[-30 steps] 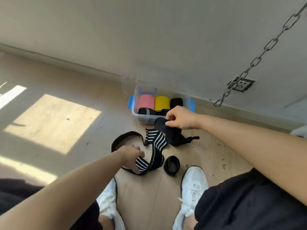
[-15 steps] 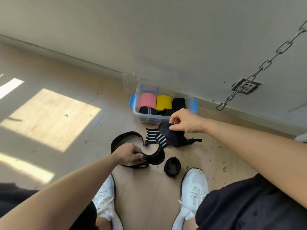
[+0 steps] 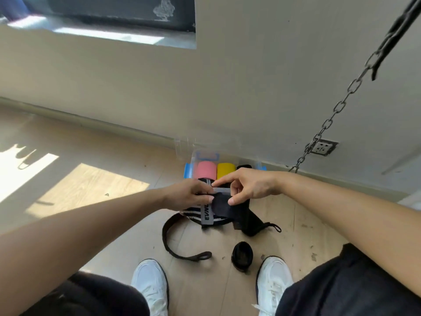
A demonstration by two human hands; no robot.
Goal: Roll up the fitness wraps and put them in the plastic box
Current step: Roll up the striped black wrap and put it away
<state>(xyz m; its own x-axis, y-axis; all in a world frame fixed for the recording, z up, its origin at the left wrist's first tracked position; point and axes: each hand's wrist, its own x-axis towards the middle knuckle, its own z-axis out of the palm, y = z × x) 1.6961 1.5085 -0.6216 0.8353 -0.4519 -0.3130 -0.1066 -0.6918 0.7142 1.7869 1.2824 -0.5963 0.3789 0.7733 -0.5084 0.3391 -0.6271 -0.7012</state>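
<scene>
On the floor (image 3: 114,190) sits the plastic box (image 3: 188,171); before it the striped wrap (image 3: 206,216) hangs lengthwise from both hands, tail trailing toward the shoes (image 3: 150,283). The left hand (image 3: 190,193) pinches its top; the right hand (image 3: 249,188), palm down, pinches its black end.

arms: bare, no sleeves | legs: black shorts (image 3: 355,283) | feet: white lace-up sneakers (image 3: 274,279), dark-edged soles
</scene>
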